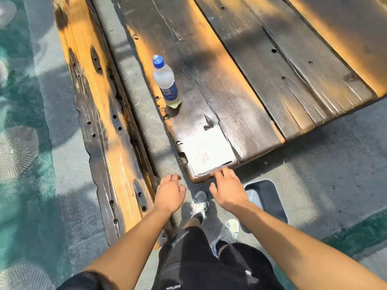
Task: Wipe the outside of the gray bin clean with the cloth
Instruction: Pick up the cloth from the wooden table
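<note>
A white folded cloth (pixel 207 151) lies flat on the near corner of the dark wooden table (pixel 261 84). My right hand (pixel 228 189) hovers at that corner, fingertips touching the cloth's near edge, holding nothing. My left hand (pixel 170 194) hangs to the left of the table corner, over the gap between table and bench, fingers loosely curled and empty. The gray bin (pixel 270 197) stands on the ground just right of my right forearm, which hides part of it; I look down into its open top.
A plastic bottle (pixel 166 82) with a blue cap stands upright near the table's left edge. A long wooden bench (pixel 98 114) runs along the left. My feet in white sneakers (pixel 200 203) stand on gray pavement between bench and bin.
</note>
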Tool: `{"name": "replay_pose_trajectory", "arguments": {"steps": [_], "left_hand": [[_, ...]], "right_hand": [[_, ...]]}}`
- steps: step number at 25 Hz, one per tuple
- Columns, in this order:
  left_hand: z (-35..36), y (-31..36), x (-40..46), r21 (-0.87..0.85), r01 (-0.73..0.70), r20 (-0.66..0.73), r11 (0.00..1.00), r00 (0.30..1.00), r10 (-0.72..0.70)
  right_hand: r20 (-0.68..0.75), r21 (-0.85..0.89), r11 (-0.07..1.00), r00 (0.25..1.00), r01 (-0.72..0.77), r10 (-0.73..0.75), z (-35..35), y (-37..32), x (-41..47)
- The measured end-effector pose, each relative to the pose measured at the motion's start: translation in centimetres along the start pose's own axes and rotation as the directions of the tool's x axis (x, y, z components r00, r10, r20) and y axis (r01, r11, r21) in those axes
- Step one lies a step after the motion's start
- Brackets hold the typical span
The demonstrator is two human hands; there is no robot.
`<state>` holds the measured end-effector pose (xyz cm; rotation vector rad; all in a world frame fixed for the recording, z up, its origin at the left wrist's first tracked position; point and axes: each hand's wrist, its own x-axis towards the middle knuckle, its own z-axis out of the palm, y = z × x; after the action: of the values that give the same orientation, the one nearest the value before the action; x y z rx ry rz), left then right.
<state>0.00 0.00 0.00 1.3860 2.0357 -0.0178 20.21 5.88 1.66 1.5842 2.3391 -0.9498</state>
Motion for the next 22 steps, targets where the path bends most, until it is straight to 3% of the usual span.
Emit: {"name": "replay_pose_trajectory", "arguments": {"steps": [3,5,10,16,22], "left_hand": [[-2.4,-1.3,5.4,0.019,-0.122,-0.148,0.992,0.981,0.123],[-4.7,-1.3,9.1,0.055,-0.254,-0.189,0.966,0.947,0.26],[-6.6,0.6,17.9,0.17,-0.599,-0.057,0.783,0.787,0.614],[-5.9,3.5,24.8,0.346,-0.734,0.052,0.585,0.637,0.769],[-6.2,4.4,26.3,0.392,-0.755,0.015,0.525,0.576,0.817]], "right_hand": [[-0.232,-0.055,0.999,0.973,0.0,-0.013,1.0,-1.6,3.3],[-0.251,-0.065,0.997,0.968,-0.038,0.02,1.2,-3.1,5.3],[-0.278,-0.139,0.98,0.955,-0.144,0.101,2.1,-4.6,9.4],[-0.264,-0.195,0.964,0.957,-0.179,0.124,3.5,-3.8,11.1],[-0.345,-0.208,0.967,0.936,-0.149,0.07,4.3,-2.8,10.6]]}}
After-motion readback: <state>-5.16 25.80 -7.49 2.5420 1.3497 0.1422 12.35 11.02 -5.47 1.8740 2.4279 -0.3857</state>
